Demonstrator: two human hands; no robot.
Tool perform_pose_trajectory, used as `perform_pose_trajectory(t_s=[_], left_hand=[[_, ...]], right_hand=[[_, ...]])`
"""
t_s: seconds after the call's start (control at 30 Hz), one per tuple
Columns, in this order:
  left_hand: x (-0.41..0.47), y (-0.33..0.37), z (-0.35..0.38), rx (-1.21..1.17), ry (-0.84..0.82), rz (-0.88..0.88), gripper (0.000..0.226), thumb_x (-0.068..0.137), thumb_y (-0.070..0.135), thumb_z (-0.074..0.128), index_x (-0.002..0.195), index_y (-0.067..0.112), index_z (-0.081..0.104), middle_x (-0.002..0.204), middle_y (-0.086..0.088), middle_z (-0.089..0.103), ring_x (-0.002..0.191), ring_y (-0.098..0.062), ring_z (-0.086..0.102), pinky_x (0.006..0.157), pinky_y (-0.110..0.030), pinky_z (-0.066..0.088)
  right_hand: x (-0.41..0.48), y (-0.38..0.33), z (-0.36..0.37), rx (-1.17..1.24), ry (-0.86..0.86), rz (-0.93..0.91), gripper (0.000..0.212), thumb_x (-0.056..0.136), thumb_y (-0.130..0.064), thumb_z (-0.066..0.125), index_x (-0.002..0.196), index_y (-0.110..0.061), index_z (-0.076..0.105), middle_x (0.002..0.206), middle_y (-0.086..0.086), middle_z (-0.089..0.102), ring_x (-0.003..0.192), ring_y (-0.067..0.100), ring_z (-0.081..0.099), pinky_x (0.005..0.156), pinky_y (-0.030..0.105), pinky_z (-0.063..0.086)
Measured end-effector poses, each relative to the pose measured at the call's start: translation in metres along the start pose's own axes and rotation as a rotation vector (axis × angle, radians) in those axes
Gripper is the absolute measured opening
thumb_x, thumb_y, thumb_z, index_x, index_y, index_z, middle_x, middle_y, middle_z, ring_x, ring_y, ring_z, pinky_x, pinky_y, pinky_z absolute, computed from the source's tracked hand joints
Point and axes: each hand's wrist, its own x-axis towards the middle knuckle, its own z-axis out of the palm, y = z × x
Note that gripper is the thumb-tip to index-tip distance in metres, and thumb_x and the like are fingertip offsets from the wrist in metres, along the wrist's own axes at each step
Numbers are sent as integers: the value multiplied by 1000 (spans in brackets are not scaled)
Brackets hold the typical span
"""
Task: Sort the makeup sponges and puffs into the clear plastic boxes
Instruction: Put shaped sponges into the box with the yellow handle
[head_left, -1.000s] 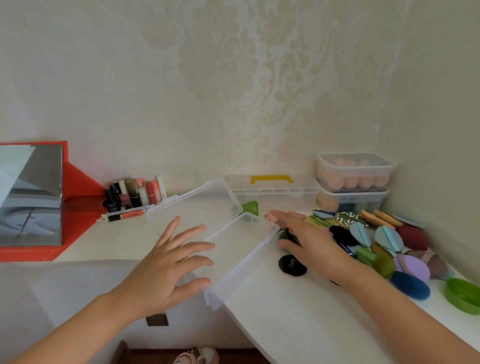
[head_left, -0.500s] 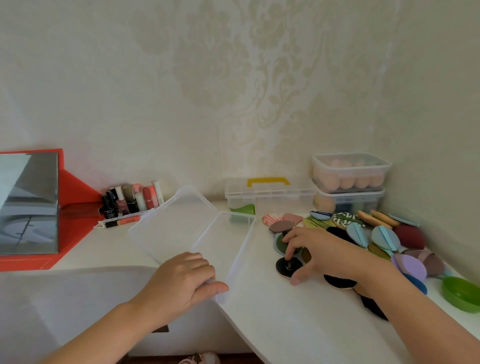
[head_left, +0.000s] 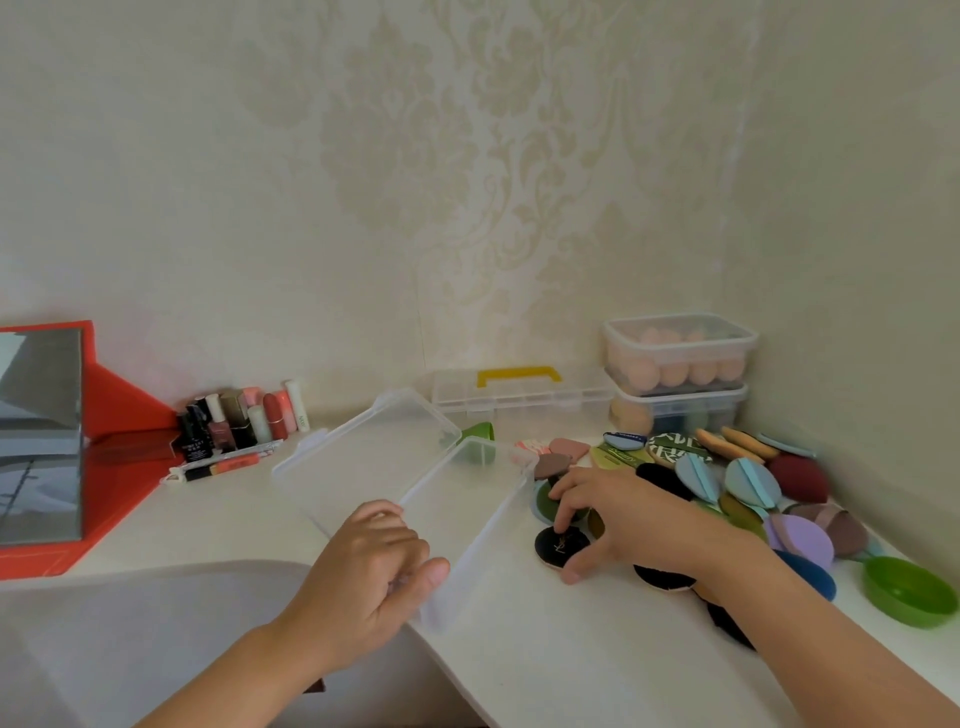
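An open clear plastic box (head_left: 470, 512) lies in the middle of the white table, its lid (head_left: 363, 457) folded back to the left. My left hand (head_left: 374, 571) grips the box's near corner. A heap of coloured makeup puffs (head_left: 748, 483) covers the table to the right. My right hand (head_left: 618, 512) rests at the heap's left edge, fingertips and thumb closing around a round black puff (head_left: 561, 548) with a gold logo. Whether it is lifted off the table I cannot tell.
Two stacked clear boxes (head_left: 678, 374) with peach sponges stand in the back right corner, beside a flat organiser with a yellow handle (head_left: 519, 375). Lipsticks and bottles (head_left: 244, 423) and a red-framed mirror (head_left: 41, 441) stand left. A green dish (head_left: 909, 590) lies far right.
My left hand went from spread flat to closed on the box's near corner. My right hand drew back from the heap's far side and pinched the black puff.
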Motion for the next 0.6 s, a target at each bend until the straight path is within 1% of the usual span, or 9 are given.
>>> perform_pose_trajectory(t_s=[0.07,0.13,0.2,0.23,0.3,0.37,0.47,0.53,0.6], left_hand=[[-1,0,0,33,10,-21,55,99,44,23,54,19,41,52,7,39,62,-3,44,103,-26,30],[-2,0,1,61,31,-40,55,99,43,23,55,21,48,58,12,48,74,1,50,108,-27,23],[-3,0,3,95,57,-42,49,96,38,29,56,23,51,62,16,51,80,3,51,110,-28,20],[-4,0,5,109,76,-38,44,94,34,33,56,23,52,64,18,51,82,4,50,110,-29,20],[-4,-1,6,126,116,-38,39,91,29,36,56,23,53,66,20,51,83,5,49,109,-29,19],[-3,-3,5,132,134,-56,39,90,28,36,56,22,54,65,19,51,82,5,48,107,-24,19],[-4,-7,3,116,169,-95,41,90,25,33,54,20,50,59,18,49,78,3,45,98,-18,22],[-5,-11,1,98,180,-95,40,89,23,33,53,19,49,61,20,45,78,3,44,94,-17,23],[-5,-18,-2,87,162,-69,37,88,21,34,54,19,49,64,21,44,80,3,43,91,-18,25]], right_hand=[[-2,-1,-3,38,5,19,42,66,-57,75,102,-37,66,127,-22,49,116,0,44,99,23,39],[-3,-1,-10,103,56,65,36,70,-56,73,100,-37,67,118,-21,55,108,0,50,95,24,44],[-5,5,-20,166,171,136,25,76,-50,70,97,-36,68,111,-19,61,99,0,56,89,24,49],[-7,11,-25,186,240,182,20,80,-45,69,96,-33,69,108,-17,63,96,0,57,85,22,49],[-12,25,-32,181,373,285,15,85,-36,67,97,-28,69,102,-13,65,92,2,58,76,17,45],[-17,37,-35,169,447,372,12,87,-29,66,97,-23,69,99,-8,67,91,7,59,72,19,43],[-17,44,-30,191,449,427,14,87,-22,66,101,-22,69,102,-6,68,94,8,59,75,18,41],[-12,40,-26,202,417,419,20,88,-19,64,107,-25,66,111,-7,66,98,7,57,81,19,44],[-3,30,-23,191,383,386,30,89,-19,62,118,-26,62,121,-6,63,107,9,56,89,21,45]])
